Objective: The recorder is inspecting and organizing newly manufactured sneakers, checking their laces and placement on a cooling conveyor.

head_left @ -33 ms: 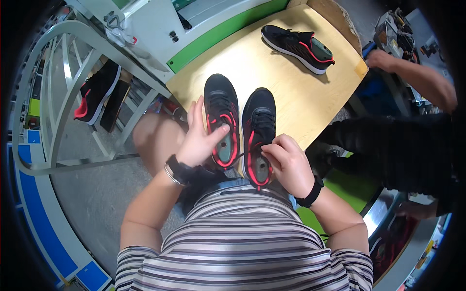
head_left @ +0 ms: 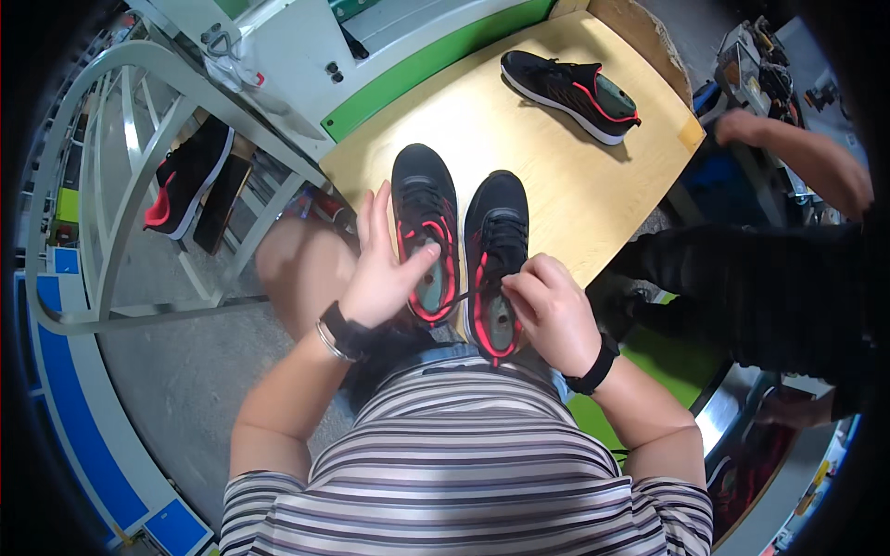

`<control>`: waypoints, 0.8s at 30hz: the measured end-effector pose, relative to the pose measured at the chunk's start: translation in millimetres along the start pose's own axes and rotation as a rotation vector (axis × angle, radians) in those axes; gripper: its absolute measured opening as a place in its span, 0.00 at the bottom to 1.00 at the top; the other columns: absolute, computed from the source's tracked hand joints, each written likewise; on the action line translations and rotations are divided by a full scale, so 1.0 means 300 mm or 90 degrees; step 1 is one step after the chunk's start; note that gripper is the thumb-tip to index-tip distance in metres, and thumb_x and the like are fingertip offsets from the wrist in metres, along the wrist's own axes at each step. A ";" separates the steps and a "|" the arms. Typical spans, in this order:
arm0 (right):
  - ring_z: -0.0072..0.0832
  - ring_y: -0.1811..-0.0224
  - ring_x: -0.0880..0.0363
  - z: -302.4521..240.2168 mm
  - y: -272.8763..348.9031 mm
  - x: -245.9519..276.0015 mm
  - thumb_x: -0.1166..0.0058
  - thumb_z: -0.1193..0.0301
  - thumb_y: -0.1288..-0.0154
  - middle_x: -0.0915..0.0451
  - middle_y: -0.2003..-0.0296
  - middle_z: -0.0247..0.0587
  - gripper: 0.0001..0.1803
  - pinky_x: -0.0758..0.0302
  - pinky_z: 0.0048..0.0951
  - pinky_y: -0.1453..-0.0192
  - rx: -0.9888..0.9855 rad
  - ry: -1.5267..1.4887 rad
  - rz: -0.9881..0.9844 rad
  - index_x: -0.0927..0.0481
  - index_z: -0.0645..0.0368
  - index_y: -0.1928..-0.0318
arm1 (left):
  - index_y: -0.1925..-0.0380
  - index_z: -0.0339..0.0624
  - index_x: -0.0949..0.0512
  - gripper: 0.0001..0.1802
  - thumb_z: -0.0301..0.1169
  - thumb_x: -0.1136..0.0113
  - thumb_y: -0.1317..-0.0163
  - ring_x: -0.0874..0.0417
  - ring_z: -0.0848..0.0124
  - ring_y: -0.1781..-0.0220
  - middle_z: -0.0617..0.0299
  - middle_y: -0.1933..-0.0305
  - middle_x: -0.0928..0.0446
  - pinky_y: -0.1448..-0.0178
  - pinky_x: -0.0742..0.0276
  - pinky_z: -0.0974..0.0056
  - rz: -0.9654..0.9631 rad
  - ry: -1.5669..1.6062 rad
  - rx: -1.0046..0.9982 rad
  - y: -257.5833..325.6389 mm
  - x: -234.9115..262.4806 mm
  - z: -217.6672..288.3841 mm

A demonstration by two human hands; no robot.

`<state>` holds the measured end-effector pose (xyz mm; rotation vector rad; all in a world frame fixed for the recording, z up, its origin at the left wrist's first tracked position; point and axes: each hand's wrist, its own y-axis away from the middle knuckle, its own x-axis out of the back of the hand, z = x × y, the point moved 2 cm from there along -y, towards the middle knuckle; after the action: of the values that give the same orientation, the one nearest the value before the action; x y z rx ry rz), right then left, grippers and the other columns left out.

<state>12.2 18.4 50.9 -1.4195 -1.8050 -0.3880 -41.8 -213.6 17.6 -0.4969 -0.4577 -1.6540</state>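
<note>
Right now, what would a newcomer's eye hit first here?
Two red-trimmed black shoes at the table's near edge: the left hand spread at the left sneaker, the right hand pinching what looks like a black lace over the right sneaker. Then a matching third sneaker at the table's far right, and a fourth sneaker between the metal rack's bars at left.

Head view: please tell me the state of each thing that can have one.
Near-left running shoe: upright, insole showing.
Near-right running shoe: upright, insole showing.
Far running shoe: upright on the wooden table.
Far-left running shoe: toe pointing away; tilt unclear.
Black lace: pinched.
Left hand: open, thumb over near-left running shoe.
Right hand: closed, pinching black lace.
</note>
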 end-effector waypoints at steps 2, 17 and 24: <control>0.42 0.60 0.27 0.017 -0.041 0.011 0.43 0.79 0.47 0.30 0.67 0.44 0.06 0.27 0.40 0.56 0.014 0.082 -0.004 0.25 0.59 0.68 | 0.25 0.37 0.57 0.52 0.32 0.33 0.41 0.57 0.41 0.21 0.34 0.23 0.61 0.21 0.52 0.48 0.027 -0.036 -0.078 0.026 0.019 0.061; 0.35 0.45 0.27 0.194 0.202 0.038 0.44 0.78 0.35 0.34 0.37 0.47 0.14 0.27 0.33 0.41 -0.194 -0.130 0.145 0.17 0.57 0.49 | 0.29 0.46 0.52 0.51 0.21 0.38 0.54 0.54 0.42 0.22 0.36 0.29 0.52 0.21 0.53 0.49 -0.121 0.119 -0.049 0.059 -0.340 0.143; 0.34 0.33 0.31 0.190 0.098 -0.059 0.37 0.72 0.35 0.30 0.36 0.47 0.40 0.30 0.37 0.35 -0.313 -0.345 -0.041 0.43 0.58 0.27 | 0.69 0.34 0.18 0.05 0.23 0.40 0.45 0.15 0.67 0.73 0.55 0.71 0.16 0.63 0.15 0.63 -0.212 0.728 0.296 -0.248 0.057 0.388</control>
<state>17.9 53.9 -5.2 -1.9453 -2.2971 -0.5452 -110.4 -152.4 122.2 0.8970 -0.0373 -1.7768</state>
